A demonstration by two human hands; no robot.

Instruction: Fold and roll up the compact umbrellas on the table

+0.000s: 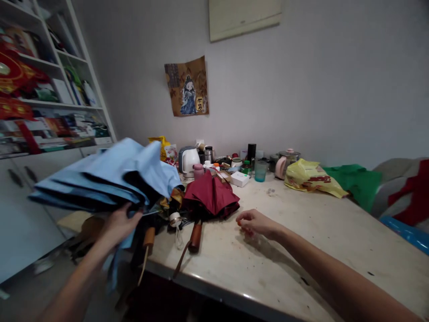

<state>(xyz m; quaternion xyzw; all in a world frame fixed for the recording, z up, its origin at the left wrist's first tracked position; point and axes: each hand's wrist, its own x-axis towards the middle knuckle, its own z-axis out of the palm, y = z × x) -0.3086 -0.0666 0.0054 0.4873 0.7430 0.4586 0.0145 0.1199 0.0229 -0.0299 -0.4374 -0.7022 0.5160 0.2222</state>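
A light blue umbrella (110,174), loosely folded with its panels fanned out, is lifted off the table's left corner. My left hand (122,228) is closed around it at the underside, where the dark inner lining shows. My right hand (253,223) hovers just above the tabletop, fingers loosely bent and nothing visible in them. To its left lies a dark red folded umbrella (212,197), its brown handle (195,237) and wrist strap pointing to the near edge. A second, tan handle (149,239) and a white handle (174,219) with a looped cord lie between the umbrellas.
Along the wall stand a white kettle (190,162), a teal glass (260,171), a white box (239,179) and a lidded pot (288,158). A yellow plastic bag (311,176) and a green bag (355,181) lie at the right. Shelves (60,105) rise on the left.
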